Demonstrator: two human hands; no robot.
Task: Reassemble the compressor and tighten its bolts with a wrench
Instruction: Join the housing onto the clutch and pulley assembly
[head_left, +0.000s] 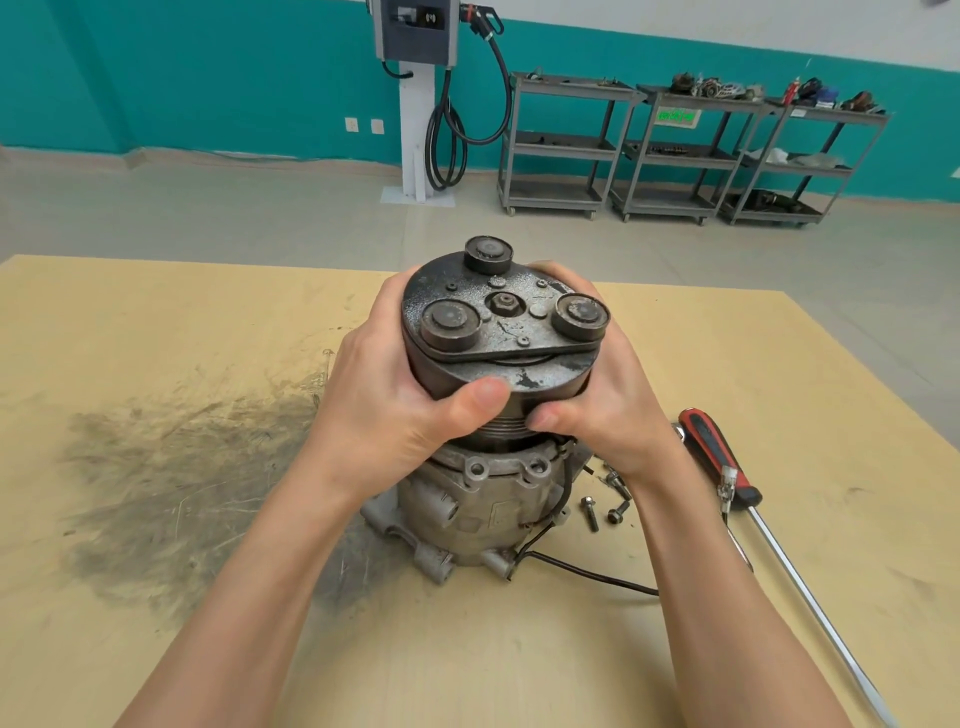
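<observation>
Head view, starting closest to me: my two forearms come up from the bottom edge and meet around the compressor (478, 499), which stands upright on the yellowish board table (156, 649), pulley end up. My left hand (379, 395) wraps the left side of the pulley (498, 364), thumb curled over the front lip, fingers clamped round the back. My right hand (602, 400) does the same on the other side, thumb pressed into the grooved belt section. Both are gripping it, nothing loose. I'd say two hands because that clutch end is heavy and needs to sit square on the housing before any bolt goes in.

Just right of the base lie a few loose bolts (605, 501), close enough to grab, so to me the bolting step isn't started. A black wire (587, 577) trails off the body toward my right arm. Further right a red-and-black handled screwdriver (719, 462) lies on the board with its shaft running back toward me. I can't pick out a wrench for sure.

Left of the compressor there's a big dark grease smear (182, 467).

Way back: grey shelf carts (675, 150) against the teal wall, plus a charger post (415, 104) with hanging cable.
</observation>
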